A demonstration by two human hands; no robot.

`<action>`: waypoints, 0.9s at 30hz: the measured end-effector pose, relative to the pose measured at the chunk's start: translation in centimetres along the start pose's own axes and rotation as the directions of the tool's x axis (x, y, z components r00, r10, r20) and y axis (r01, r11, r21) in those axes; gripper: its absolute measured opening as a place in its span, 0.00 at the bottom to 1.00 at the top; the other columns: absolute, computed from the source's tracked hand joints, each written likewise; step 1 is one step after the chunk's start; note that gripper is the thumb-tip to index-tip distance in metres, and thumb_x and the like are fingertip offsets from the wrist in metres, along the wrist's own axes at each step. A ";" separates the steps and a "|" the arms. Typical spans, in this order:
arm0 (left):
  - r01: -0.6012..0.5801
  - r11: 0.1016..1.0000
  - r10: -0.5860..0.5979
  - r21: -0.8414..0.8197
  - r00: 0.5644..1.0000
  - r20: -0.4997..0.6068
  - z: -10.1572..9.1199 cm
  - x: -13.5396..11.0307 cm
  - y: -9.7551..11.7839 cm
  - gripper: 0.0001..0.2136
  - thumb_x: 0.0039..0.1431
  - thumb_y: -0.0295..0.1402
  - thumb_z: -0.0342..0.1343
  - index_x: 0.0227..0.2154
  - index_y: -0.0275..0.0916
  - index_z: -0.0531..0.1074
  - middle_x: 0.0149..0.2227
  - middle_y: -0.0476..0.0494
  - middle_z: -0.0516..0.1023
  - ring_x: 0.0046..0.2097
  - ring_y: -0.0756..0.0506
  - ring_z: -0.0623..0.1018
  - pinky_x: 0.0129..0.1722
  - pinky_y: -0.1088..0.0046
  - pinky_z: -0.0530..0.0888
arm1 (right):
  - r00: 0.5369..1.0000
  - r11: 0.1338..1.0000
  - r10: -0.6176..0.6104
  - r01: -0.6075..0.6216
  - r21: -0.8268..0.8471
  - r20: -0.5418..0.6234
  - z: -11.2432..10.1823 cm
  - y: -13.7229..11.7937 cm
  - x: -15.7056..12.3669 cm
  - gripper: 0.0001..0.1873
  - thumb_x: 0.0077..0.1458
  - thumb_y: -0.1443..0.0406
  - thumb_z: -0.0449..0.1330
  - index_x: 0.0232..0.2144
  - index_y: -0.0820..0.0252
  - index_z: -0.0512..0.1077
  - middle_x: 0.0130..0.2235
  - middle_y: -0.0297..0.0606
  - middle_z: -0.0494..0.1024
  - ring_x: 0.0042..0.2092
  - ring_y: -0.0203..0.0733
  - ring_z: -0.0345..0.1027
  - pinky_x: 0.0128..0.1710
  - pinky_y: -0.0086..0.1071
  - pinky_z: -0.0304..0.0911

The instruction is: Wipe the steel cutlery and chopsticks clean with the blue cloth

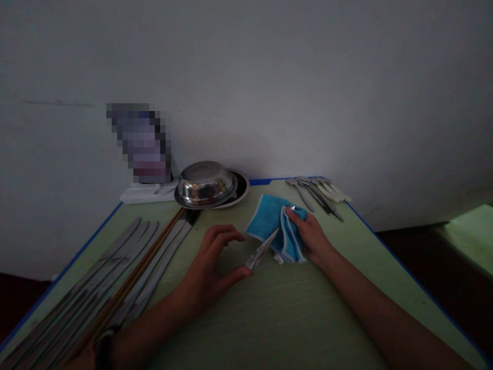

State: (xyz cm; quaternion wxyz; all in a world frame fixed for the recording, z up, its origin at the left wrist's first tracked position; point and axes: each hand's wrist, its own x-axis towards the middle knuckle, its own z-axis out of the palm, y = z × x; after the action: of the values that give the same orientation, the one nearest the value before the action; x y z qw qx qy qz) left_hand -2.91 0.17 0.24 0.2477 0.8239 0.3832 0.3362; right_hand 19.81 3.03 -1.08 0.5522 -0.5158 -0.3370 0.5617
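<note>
My right hand (314, 236) grips a blue cloth (265, 213) with pale edging, folded around a piece of metal cutlery. The flat handle (262, 251) of that cutlery sticks out of the cloth toward the left, and a shiny bit of metal shows by my right thumb. What kind of cutlery it is, I cannot tell, since the cloth covers most of it. Close by on the left, my left hand (215, 262) has its thumb and fingers apart. Its thumb tip lies beside the handle's end; whether it touches is unclear.
Several spoons (314, 198) lie at the table's back right. An upturned steel bowl (206, 182) sits on a dark plate (242, 187) against the wall. Long metal utensils (111, 262) and wooden chopsticks (131, 275) line the left side. A blurred-out upright object (144, 144) stands behind, on a white holder (134, 193).
</note>
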 end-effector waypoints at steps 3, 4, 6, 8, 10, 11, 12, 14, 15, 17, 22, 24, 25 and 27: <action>-0.020 0.999 0.020 -0.034 1.000 0.003 0.1 0.0 0.0 0.21 0.50 0.45 0.57 0.45 0.43 0.62 0.47 0.42 0.60 0.50 0.40 0.64 0.49 0.59 0.65 | 0.998 1.000 0.017 -0.017 -0.009 0.059 0.0 -0.3 -0.2 0.14 0.42 0.55 0.63 0.28 0.59 0.72 0.24 0.30 0.76 0.24 0.35 0.67 0.31 0.30 0.66; -0.030 0.999 0.031 -0.041 0.999 0.026 0.1 -0.1 0.0 0.21 0.49 0.46 0.57 0.44 0.44 0.62 0.47 0.42 0.60 0.50 0.40 0.64 0.49 0.59 0.65 | 0.998 1.000 0.019 -0.018 -0.017 0.063 0.0 -0.4 -0.3 0.14 0.42 0.56 0.63 0.28 0.59 0.72 0.24 0.30 0.76 0.25 0.35 0.68 0.31 0.30 0.66; -0.050 0.998 0.053 -0.036 0.995 0.085 0.2 -0.1 0.0 0.22 0.48 0.46 0.58 0.44 0.45 0.62 0.47 0.42 0.60 0.50 0.40 0.63 0.50 0.59 0.65 | 0.998 0.999 0.024 -0.022 -0.034 0.058 0.0 -0.5 -0.3 0.13 0.40 0.58 0.64 0.29 0.59 0.72 0.24 0.30 0.76 0.25 0.35 0.68 0.31 0.30 0.66; -0.067 0.998 0.068 -0.013 0.989 0.130 0.2 -0.2 0.0 0.24 0.46 0.45 0.60 0.45 0.46 0.63 0.48 0.42 0.59 0.51 0.39 0.63 0.50 0.58 0.65 | 0.998 0.998 0.033 -0.030 -0.049 0.050 0.0 -0.5 -0.4 0.13 0.38 0.59 0.66 0.28 0.58 0.71 0.24 0.30 0.76 0.25 0.35 0.68 0.29 0.29 0.66; -0.078 0.997 0.075 0.014 0.986 0.152 0.3 -0.3 -0.1 0.25 0.44 0.45 0.62 0.46 0.46 0.62 0.49 0.42 0.58 0.52 0.38 0.62 0.51 0.57 0.65 | 0.998 0.997 0.045 -0.042 -0.063 0.053 0.1 -0.4 -0.4 0.14 0.36 0.60 0.66 0.28 0.59 0.70 0.24 0.30 0.76 0.24 0.34 0.68 0.26 0.28 0.65; -0.083 0.996 0.078 0.024 0.985 0.156 0.3 -0.3 -0.2 0.26 0.44 0.44 0.62 0.46 0.47 0.62 0.49 0.42 0.57 0.52 0.38 0.62 0.51 0.57 0.65 | 0.997 0.997 0.046 -0.042 -0.069 0.059 0.1 -0.4 -0.4 0.14 0.36 0.60 0.66 0.28 0.59 0.70 0.24 0.29 0.76 0.23 0.34 0.68 0.26 0.28 0.65; -0.087 0.996 0.082 0.030 0.985 0.154 0.3 -0.4 -0.2 0.26 0.44 0.44 0.62 0.46 0.47 0.62 0.50 0.42 0.57 0.53 0.38 0.61 0.51 0.57 0.65 | 0.997 0.997 0.042 -0.037 -0.074 0.067 0.1 -0.3 -0.5 0.15 0.36 0.60 0.66 0.28 0.59 0.70 0.24 0.29 0.76 0.23 0.34 0.68 0.26 0.28 0.65; -0.090 0.995 0.083 0.041 0.986 0.146 0.4 -0.4 -0.3 0.27 0.43 0.43 0.63 0.47 0.47 0.61 0.50 0.42 0.55 0.53 0.39 0.61 0.52 0.57 0.64 | 0.996 0.996 0.030 -0.023 -0.083 0.084 0.2 -0.3 -0.6 0.15 0.36 0.60 0.66 0.28 0.59 0.70 0.24 0.28 0.76 0.23 0.33 0.68 0.26 0.27 0.65; -0.090 0.995 0.083 0.044 0.986 0.143 0.4 -0.5 -0.3 0.27 0.43 0.42 0.63 0.47 0.47 0.61 0.50 0.42 0.55 0.53 0.39 0.61 0.52 0.57 0.64 | 0.996 0.996 0.025 -0.017 -0.085 0.091 0.3 -0.3 -0.7 0.15 0.36 0.60 0.66 0.29 0.59 0.70 0.24 0.28 0.76 0.23 0.33 0.67 0.26 0.27 0.65; -0.086 0.995 0.077 0.054 0.986 0.149 0.4 -0.5 -0.3 0.26 0.44 0.41 0.63 0.47 0.46 0.61 0.50 0.42 0.55 0.53 0.39 0.60 0.52 0.57 0.64 | 0.995 0.997 0.025 -0.017 -0.082 0.100 0.3 -0.3 -0.8 0.14 0.37 0.61 0.66 0.29 0.59 0.70 0.24 0.28 0.76 0.24 0.33 0.67 0.26 0.27 0.65; -0.075 0.995 0.065 0.070 0.988 0.137 0.3 -0.4 -0.2 0.24 0.46 0.40 0.62 0.46 0.46 0.64 0.50 0.42 0.56 0.52 0.39 0.62 0.51 0.57 0.66 | 0.995 0.998 0.044 -0.039 -0.057 0.087 0.5 -0.4 -0.8 0.14 0.37 0.61 0.66 0.29 0.59 0.70 0.25 0.30 0.76 0.24 0.34 0.68 0.27 0.28 0.66; -0.089 0.992 0.075 0.084 0.985 0.157 0.2 -0.3 -0.1 0.22 0.46 0.40 0.62 0.46 0.48 0.66 0.51 0.43 0.56 0.52 0.39 0.62 0.50 0.57 0.67 | 0.994 0.998 0.044 -0.039 -0.051 0.099 0.5 -0.4 -0.7 0.14 0.36 0.61 0.66 0.29 0.60 0.70 0.25 0.30 0.76 0.24 0.34 0.68 0.27 0.28 0.66; -0.106 0.990 0.089 0.093 0.981 0.170 0.2 -0.3 -0.1 0.21 0.47 0.40 0.61 0.46 0.50 0.67 0.52 0.43 0.56 0.52 0.39 0.61 0.50 0.57 0.67 | 0.993 0.998 0.043 -0.038 -0.050 0.109 0.5 -0.4 -0.7 0.14 0.37 0.61 0.66 0.29 0.60 0.70 0.25 0.30 0.76 0.24 0.34 0.68 0.27 0.28 0.66; -0.148 0.983 0.127 0.110 0.975 0.184 0.1 -0.3 0.0 0.19 0.48 0.39 0.61 0.45 0.53 0.69 0.53 0.45 0.55 0.53 0.38 0.60 0.50 0.55 0.66 | 0.991 0.998 0.044 -0.038 -0.054 0.124 0.4 -0.4 -0.7 0.14 0.37 0.61 0.66 0.29 0.59 0.71 0.26 0.31 0.77 0.25 0.34 0.68 0.28 0.29 0.66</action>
State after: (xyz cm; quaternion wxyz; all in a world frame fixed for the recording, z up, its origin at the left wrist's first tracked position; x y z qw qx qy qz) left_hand -2.93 -0.07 0.10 0.2055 0.8886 0.3218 0.2543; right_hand 19.39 2.46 -0.44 0.5050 -0.5006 -0.3745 0.5951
